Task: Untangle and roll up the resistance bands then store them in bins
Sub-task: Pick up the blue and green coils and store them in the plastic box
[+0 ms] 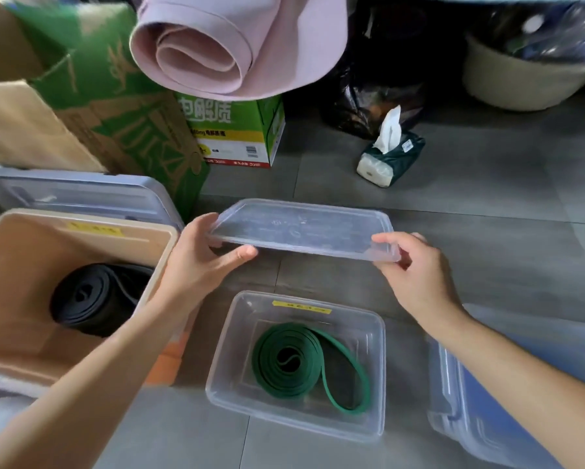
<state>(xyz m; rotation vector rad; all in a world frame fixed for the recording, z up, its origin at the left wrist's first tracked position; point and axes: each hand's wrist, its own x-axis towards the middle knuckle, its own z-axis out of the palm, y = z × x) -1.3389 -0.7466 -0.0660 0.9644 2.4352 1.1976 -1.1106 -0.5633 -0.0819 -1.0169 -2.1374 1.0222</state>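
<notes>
Left hand: the left hand (pixel 199 262) grips the left end of the clear lid (pixel 301 228), fingers curled over the edge and thumb along the near side.
Right hand: the right hand (pixel 416 269) pinches the lid's right near corner between thumb and fingertips.
Lid: held roughly level at mid-frame, above the clear bin (pixel 375 377) in the picture and not touching it.
Green band: the green band (pixel 270 360) lies coiled inside the clear bin at lower centre, with 1 loose loop trailing toward the bin's lower right corner.
Black band: the black band (pixel 91 302) sits rolled in the beige bin (pixel 20 252) at the left edge.
Done: 2 bands look rolled and binned, and no tangled band shows anywhere on the floor.
Left: judging by the raised lid, closing the clear bin is the step in hand; the beige bin is open too.
Other bins: a lidded bin (pixel 470 418) at lower right, contents not readable.
</notes>
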